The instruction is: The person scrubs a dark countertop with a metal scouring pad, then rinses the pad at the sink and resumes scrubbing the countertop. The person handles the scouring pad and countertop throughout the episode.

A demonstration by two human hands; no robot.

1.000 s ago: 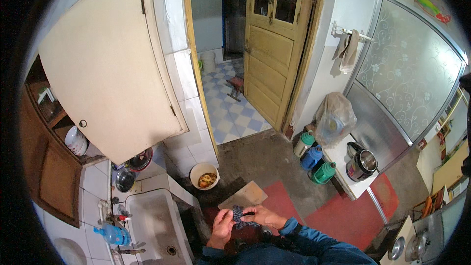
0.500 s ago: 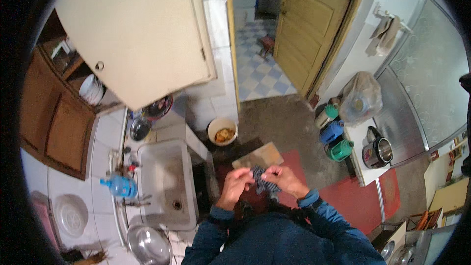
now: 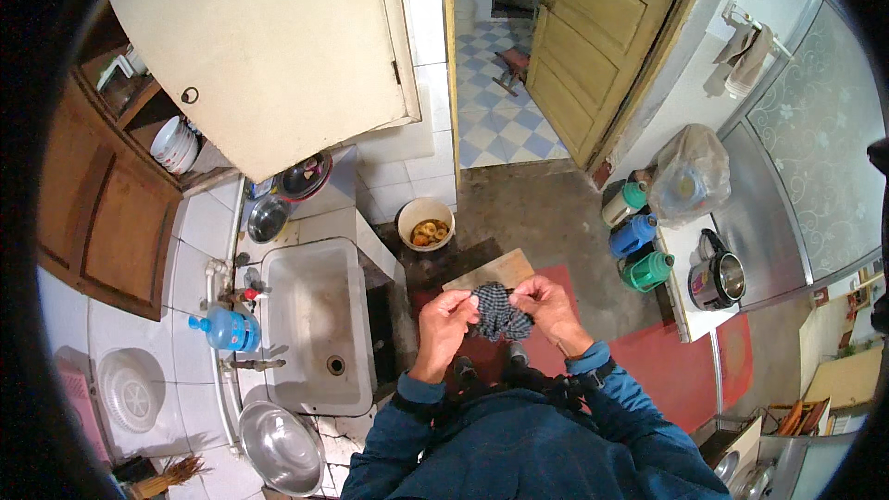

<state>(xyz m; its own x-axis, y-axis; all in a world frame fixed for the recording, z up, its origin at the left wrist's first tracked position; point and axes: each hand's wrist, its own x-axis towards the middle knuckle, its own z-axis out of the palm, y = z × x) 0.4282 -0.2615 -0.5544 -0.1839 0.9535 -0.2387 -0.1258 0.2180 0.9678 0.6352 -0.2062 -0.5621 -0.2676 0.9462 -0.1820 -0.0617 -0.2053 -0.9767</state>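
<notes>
A bunched piece of dark grey-and-white checked cloth (image 3: 501,313) hangs in gathered folds in front of my body. My left hand (image 3: 446,326) pinches its left edge between thumb and fingertips. On the other side, my right hand (image 3: 548,312) pinches the upper right edge, so the cloth is stretched between the two hands. What kind of cloth article it is, I cannot make out. Beyond it, on the floor, lies a light wooden board (image 3: 500,271), partly covered by the hands.
At left is a white sink (image 3: 315,315) with a blue plastic bottle (image 3: 231,329) and a metal basin (image 3: 281,449) beside it. A white bucket (image 3: 426,224) of scraps stands ahead. Jugs, including a green one (image 3: 647,271), and a pot (image 3: 717,281) are at right. Red mat (image 3: 639,375) covers the floor.
The checked cloth has been spread wider and shows more of its folds. My hands have moved slightly apart and up, still pinching it. The whole view has shifted a little.
</notes>
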